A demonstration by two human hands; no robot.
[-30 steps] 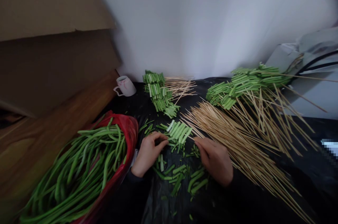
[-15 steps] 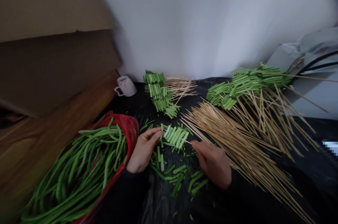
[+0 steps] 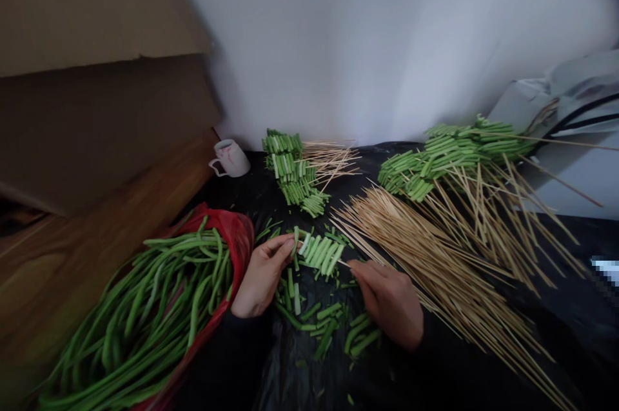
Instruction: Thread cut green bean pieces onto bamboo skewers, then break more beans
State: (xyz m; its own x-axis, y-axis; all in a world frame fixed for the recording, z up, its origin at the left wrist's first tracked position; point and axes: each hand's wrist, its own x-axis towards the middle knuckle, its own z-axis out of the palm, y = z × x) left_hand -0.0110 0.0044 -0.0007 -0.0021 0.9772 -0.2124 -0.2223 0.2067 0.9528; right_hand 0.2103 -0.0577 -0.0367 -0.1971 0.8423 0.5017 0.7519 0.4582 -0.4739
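- The left hand pinches a short, green cut bean piece between thumb and fingertips, beside the far end of a thin, pale wooden skewer; whether the tip has pierced it is too small to tell.
- The right hand grasps the skewer's near end, its fingers closed around the stick.
- Between the two grips, a row of green bean pieces sits crosswise on the skewer.
- The step in hand appears to be threading; the next move seems to call for a steady right grip while the left lines up the piece and presses it along toward the row.
- Below the grips, loose cut green pieces lie on the black plastic-covered surface.
- Right of the right grip, bare tan wooden sticks lie heaped.
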